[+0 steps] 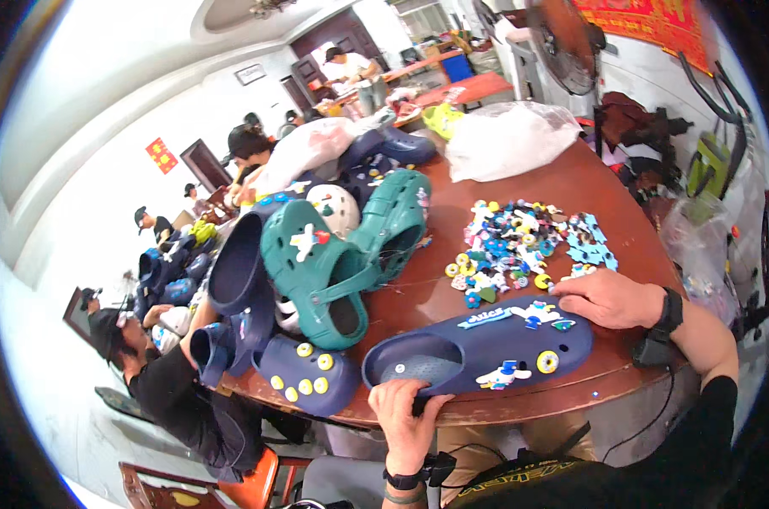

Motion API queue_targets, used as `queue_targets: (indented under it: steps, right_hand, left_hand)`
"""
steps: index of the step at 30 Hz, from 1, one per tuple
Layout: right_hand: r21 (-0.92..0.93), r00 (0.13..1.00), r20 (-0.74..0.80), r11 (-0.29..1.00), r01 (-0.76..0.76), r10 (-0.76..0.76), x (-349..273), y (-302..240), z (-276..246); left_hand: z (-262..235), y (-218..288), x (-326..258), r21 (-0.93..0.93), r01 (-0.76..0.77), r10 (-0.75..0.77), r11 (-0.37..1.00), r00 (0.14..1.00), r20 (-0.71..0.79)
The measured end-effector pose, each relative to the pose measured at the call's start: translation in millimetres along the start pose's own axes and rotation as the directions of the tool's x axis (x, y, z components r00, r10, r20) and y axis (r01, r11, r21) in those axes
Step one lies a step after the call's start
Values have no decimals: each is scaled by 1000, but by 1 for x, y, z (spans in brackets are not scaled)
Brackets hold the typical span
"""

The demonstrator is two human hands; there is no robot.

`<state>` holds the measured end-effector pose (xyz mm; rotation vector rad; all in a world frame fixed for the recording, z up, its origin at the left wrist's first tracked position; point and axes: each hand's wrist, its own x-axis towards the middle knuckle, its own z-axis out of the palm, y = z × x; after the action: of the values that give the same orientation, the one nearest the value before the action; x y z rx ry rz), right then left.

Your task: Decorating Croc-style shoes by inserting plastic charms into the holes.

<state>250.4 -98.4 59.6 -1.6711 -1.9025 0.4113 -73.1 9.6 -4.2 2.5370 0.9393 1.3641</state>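
Note:
A dark blue clog [490,343] lies on the table edge in front of me, toe to the right. It carries several charms: a light blue name strip [486,317], white winged figures and a yellow ring charm [547,362]. My left hand [406,420] grips the rim at its heel, thumb outside. My right hand [609,299] is closed beside the toe, with thumb and index finger pinched at the edge of a heap of small colourful charms [512,242]. Whatever sits between those fingertips is too small to make out.
Green clogs [304,271] and more dark blue clogs [308,373] are piled to the left. White plastic bags [512,140] lie at the back of the brown table [605,182]. A person in black [181,399] sits at left; others work farther off. A fan [562,47] stands behind.

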Motion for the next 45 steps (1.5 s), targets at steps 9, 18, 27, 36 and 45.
queue_targets:
  steps: [9,18,27,36,45]
  right_hand:
    - [230,991,-130,972,36,-5,-8,4,3]
    - [546,917,-382,828,126,112,-17,1,-8]
    - [508,990,-118,862,-8,78,-5,9,14]
    - [439,985,-164,898,30,47,0,15,14]
    - [546,971,-134,833,-93,196,-8,21,15]
  left_hand:
    - [-16,9,24,-12,-294,281,956,900,334]
    - [-45,41,98,-110,-384,395,917,829,395]
    - [18,4,282,405,-309,284,861,951,121]
    - [98,-66,325,730,-157,-63,666,962,264]
    - [7,-96,345,837,-76,187,542,982,-32]
